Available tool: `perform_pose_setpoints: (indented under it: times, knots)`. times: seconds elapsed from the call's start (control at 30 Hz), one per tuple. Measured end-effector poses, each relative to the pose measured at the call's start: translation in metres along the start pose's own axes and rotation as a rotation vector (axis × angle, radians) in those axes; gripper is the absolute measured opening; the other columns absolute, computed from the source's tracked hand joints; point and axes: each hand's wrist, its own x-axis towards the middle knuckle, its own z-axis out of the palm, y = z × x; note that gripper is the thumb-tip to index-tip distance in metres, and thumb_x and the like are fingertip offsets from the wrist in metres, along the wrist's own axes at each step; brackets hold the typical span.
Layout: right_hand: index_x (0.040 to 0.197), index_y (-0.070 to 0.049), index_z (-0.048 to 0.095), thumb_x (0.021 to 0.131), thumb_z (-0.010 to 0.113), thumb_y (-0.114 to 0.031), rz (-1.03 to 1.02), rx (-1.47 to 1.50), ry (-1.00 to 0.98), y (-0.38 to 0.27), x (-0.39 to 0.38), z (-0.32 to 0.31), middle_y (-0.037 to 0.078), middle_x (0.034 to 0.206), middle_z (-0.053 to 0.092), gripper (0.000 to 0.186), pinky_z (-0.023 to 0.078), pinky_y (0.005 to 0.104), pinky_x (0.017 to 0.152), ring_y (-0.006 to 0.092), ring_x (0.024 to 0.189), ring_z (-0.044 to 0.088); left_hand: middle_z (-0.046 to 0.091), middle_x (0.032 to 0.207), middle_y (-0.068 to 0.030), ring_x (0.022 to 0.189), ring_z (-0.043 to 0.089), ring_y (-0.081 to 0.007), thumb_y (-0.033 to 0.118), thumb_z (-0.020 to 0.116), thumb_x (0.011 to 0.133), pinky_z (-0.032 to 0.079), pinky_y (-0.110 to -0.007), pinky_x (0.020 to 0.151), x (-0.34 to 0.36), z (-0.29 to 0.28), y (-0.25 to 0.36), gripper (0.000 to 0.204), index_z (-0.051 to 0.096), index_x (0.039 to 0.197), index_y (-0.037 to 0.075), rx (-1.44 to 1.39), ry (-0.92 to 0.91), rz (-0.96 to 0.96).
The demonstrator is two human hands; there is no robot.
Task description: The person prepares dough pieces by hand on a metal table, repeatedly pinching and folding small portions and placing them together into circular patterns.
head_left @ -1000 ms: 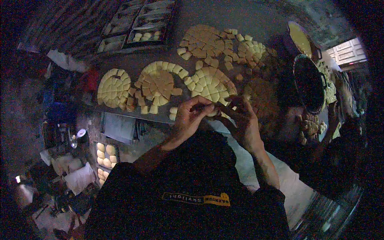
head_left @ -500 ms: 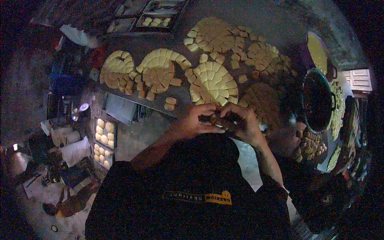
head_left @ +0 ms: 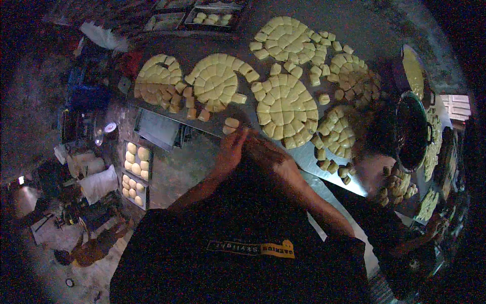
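Observation:
At the table's front edge my left hand is closed, its fingertips drawn together beside a small pair of dough pieces. My right hand comes in from the right, fingers pressed together and pointing at the left one. The two hands meet or nearly meet; shade and the fingers hide whatever lies between them. Just beyond the right hand is a large round of pale dough cut into many pieces. A similar cut dough round lies farther left.
More cut dough covers the table's back and right. A dark round pot stands at the right. Trays of dough balls sit lower left, with another tray at the back. Another person's arm is at the lower right.
My hands have moved left and come closer together, toward the small dough pair. The view has shifted slightly, and shadow has lifted from much of the dough.

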Motion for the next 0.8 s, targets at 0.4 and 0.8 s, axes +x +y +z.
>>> perform_pose_setpoints:
  times: [0.4,0.8]
  knots:
    - [0.131,-0.006,0.064,0.085,0.075,-0.008,0.109,0.045,0.217,0.018,0.066,0.064,0.014,0.126,0.066,0.048,0.052,0.0435,0.1,0.0366,0.117,0.063,0.061,0.135,-0.0155,0.13,0.054,-0.0368,-0.002,0.076,0.079,0.046,-0.046,0.11,0.03,-0.103,0.036,0.079,0.045,0.15,0.012,0.732,-0.197,0.619]
    - [0.131,-0.008,0.063,0.081,0.078,-0.015,0.362,-0.024,0.146,0.047,0.108,0.068,0.02,0.147,0.052,0.052,0.053,0.0475,0.1,0.0414,0.122,0.059,0.062,0.128,-0.0144,0.12,0.062,-0.0352,0.014,0.086,0.08,0.049,-0.044,0.104,0.048,-0.105,-0.035,0.06,0.058,0.132,0.007,0.287,-0.091,0.492]
